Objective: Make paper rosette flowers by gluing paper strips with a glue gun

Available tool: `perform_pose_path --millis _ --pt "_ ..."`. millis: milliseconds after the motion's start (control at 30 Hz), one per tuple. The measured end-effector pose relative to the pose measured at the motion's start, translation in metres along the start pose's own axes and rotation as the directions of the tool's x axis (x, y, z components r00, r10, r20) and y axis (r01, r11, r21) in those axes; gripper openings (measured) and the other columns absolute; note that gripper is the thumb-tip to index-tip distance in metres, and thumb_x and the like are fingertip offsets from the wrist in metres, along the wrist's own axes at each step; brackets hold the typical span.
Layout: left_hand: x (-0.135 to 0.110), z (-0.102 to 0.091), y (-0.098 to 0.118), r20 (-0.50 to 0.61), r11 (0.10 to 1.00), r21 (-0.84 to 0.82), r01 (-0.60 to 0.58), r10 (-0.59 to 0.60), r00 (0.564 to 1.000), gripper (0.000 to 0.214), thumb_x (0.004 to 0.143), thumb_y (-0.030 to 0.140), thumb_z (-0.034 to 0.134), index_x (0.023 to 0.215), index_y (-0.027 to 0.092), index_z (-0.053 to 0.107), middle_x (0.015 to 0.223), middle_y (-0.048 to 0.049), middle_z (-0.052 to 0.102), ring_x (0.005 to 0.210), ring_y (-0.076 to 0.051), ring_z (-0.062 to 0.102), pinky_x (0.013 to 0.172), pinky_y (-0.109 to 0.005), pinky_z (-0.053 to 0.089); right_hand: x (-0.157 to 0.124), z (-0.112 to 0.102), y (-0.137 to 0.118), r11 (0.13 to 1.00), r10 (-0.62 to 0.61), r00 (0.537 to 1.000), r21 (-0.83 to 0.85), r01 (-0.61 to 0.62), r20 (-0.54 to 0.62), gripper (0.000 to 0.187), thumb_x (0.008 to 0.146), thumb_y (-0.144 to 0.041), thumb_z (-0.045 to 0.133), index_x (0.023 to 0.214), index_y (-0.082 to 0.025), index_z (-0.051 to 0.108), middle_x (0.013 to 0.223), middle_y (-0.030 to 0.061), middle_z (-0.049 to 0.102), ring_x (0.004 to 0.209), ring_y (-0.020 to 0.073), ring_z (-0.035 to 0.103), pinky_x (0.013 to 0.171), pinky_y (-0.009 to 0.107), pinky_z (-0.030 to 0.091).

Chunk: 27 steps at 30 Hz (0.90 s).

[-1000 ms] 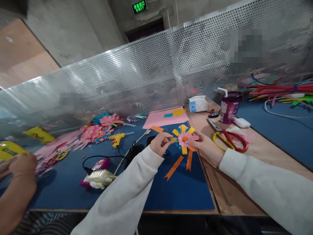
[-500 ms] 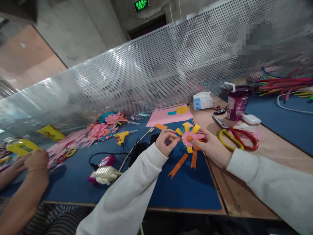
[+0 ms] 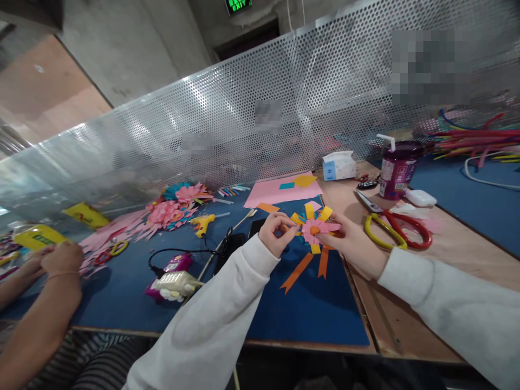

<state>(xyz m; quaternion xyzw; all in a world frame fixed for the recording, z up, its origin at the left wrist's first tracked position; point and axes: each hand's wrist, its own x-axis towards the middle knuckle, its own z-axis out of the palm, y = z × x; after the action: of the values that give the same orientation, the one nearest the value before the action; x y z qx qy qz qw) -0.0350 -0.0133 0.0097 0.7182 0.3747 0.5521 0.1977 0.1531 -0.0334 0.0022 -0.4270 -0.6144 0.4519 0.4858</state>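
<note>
Centrally: paper flower (image 3: 314,230), pink with an orange centre, yellow petals and two orange streamers, held between both hands over the blue mat (image 3: 309,314) on the bench (image 3: 406,303).
Right hand (image 3: 353,246): thumb and fingers pinching the flower's right side.
Left hand (image 3: 276,233): fingertips pressed together at the flower's left edge.
Right of the hands: scissors (image 3: 396,230) with yellow and red handles, purple cup (image 3: 396,170), tissue box (image 3: 339,165).
Behind the flower: pink sheet (image 3: 280,190).
Left: yellow glue gun (image 3: 203,222); at far left, a co-worker's hand (image 3: 60,259).
</note>
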Motion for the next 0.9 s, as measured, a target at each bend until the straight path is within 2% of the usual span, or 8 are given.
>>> perform_pose_path --millis 367,500,600,700,733,800,833,900 --pt "0.001 0.002 0.005 -0.039 0.990 -0.044 0.134 -0.135 0.990 0.017 0.062 0.029 0.069 0.060 0.014 0.063 0.075 -0.0028 0.055 0.046 -0.004 0.042 0.046 -0.022 0.036 -0.003 0.001 -0.004 1.000 0.022 1.000 0.023 -0.022 -0.006 0.042 0.068 -0.037 0.066 0.103 -0.019 0.052 0.102 0.0079 0.064 0.094 0.0245 0.061 0.084 0.040 0.048" --pt "-0.001 0.003 0.007 -0.048 0.978 -0.080 0.192 -0.197 0.979 0.020 0.061 0.033 0.069 0.060 0.014 0.062 0.076 -0.0023 0.054 0.047 -0.003 0.042 0.046 -0.022 0.034 -0.003 0.001 -0.003 0.998 0.012 1.000 0.056 -0.012 0.007 0.039 0.068 -0.036 0.068 0.100 -0.019 0.054 0.101 0.0067 0.064 0.096 0.0241 0.061 0.086 0.040 0.047" --pt "-0.001 0.003 0.008 -0.010 0.951 -0.138 0.276 -0.280 0.960 0.027 0.062 0.040 0.070 0.066 0.015 0.059 0.071 0.0003 0.050 0.045 -0.003 0.040 0.041 -0.020 0.031 -0.003 0.002 0.001 0.986 0.032 0.999 0.162 -0.033 0.005 0.035 0.067 -0.033 0.071 0.094 -0.020 0.055 0.092 0.0038 0.066 0.089 0.0217 0.062 0.081 0.037 0.048" --pt "-0.002 0.001 0.010 0.041 0.895 -0.244 0.374 -0.376 0.926 0.038 0.068 0.051 0.064 0.081 0.018 0.052 0.066 0.0035 0.048 0.038 -0.003 0.033 0.034 -0.019 0.024 -0.002 0.003 0.003 0.920 0.058 0.998 0.389 -0.057 0.009 0.033 0.066 -0.031 0.074 0.092 -0.020 0.057 0.088 0.0016 0.067 0.088 0.0188 0.063 0.081 0.033 0.048" --pt "-0.003 0.000 0.010 0.038 0.898 -0.263 0.354 -0.357 0.933 0.041 0.068 0.054 0.063 0.085 0.019 0.050 0.068 0.0030 0.049 0.039 -0.003 0.033 0.034 -0.019 0.025 -0.002 0.003 0.002 0.889 0.056 0.998 0.454 -0.055 0.013 0.033 0.066 -0.030 0.074 0.093 -0.020 0.059 0.089 0.0013 0.067 0.089 0.0179 0.063 0.083 0.032 0.047" --pt "-0.006 0.000 0.012 0.036 0.945 -0.230 0.233 -0.231 0.972 0.045 0.066 0.052 0.067 0.092 0.019 0.048 0.072 0.0014 0.052 0.044 -0.005 0.039 0.037 -0.019 0.030 -0.002 0.003 -0.001 0.849 0.035 0.999 0.528 -0.035 0.011 0.032 0.065 -0.028 0.076 0.093 -0.022 0.062 0.090 0.0006 0.069 0.089 0.0160 0.063 0.086 0.031 0.046" --pt "-0.008 0.001 0.013 0.057 0.970 -0.186 0.157 -0.149 0.987 0.048 0.064 0.048 0.070 0.095 0.019 0.048 0.073 0.0010 0.052 0.048 -0.006 0.043 0.040 -0.020 0.033 -0.002 0.003 -0.003 0.841 0.025 1.000 0.540 -0.025 0.008 0.031 0.064 -0.028 0.077 0.091 -0.022 0.063 0.090 0.0001 0.069 0.088 0.0152 0.064 0.086 0.030 0.046" --pt "-0.013 0.004 0.017 0.137 0.995 -0.096 0.030 -0.017 0.990 0.053 0.061 0.039 0.075 0.100 0.019 0.047 0.074 -0.0002 0.055 0.057 -0.010 0.051 0.048 -0.022 0.041 -0.005 0.003 -0.007 0.836 0.025 1.000 0.547 -0.029 0.016 0.029 0.063 -0.028 0.078 0.088 -0.023 0.065 0.090 -0.0004 0.070 0.086 0.0146 0.064 0.087 0.031 0.046"
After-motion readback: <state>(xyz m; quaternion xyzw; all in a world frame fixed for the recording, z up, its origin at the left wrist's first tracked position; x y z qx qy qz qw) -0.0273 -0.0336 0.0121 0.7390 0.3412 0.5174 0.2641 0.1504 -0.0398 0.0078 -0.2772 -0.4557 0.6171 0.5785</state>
